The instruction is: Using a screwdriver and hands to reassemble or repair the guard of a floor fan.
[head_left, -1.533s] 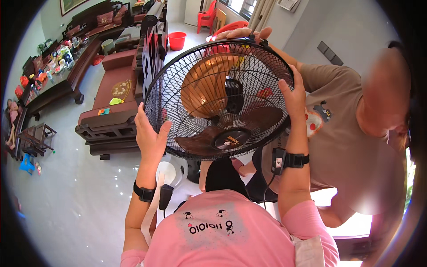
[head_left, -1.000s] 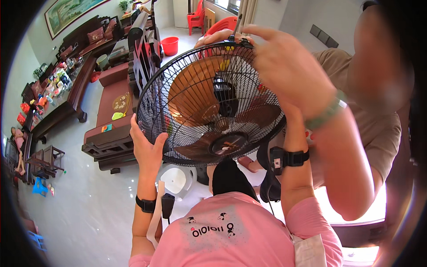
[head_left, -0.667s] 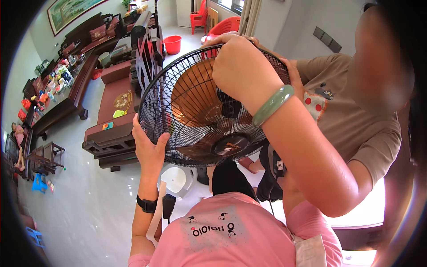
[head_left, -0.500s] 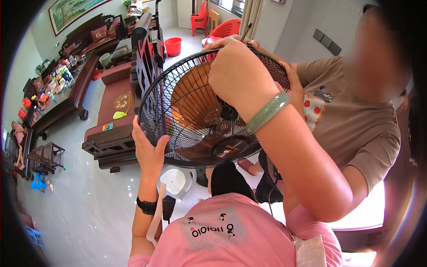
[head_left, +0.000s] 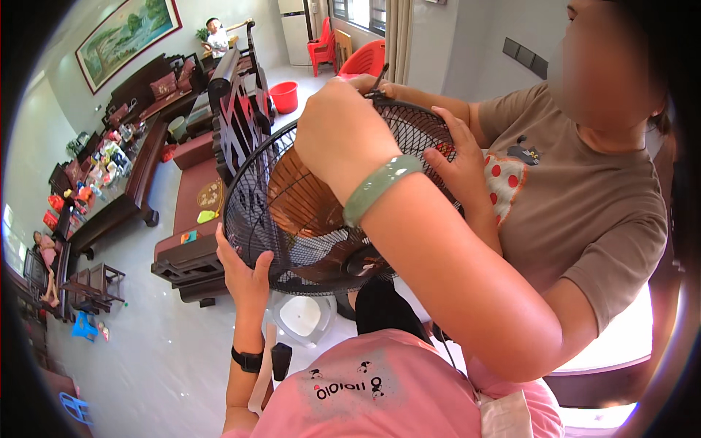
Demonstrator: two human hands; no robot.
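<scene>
Black printed characters [head_left: 341, 392] run in a row across the grey patch [head_left: 387, 405] on the pink short-sleeved T-shirt [head_left: 427, 394]; on the black wire-caged fan [head_left: 307, 208], the dark round hub [head_left: 361, 261] shows nothing I can read.

The left hand [head_left: 247, 281] and right hand [head_left: 461, 162] hold opposite sides of a black caged fan [head_left: 301, 208]. From the right, a co-worker's hand [head_left: 336, 124], wrist ringed by a green bangle [head_left: 381, 188], crosses before it. Far off stands a red bucket [head_left: 284, 98]; left, a cluttered dark surface [head_left: 137, 188].
</scene>
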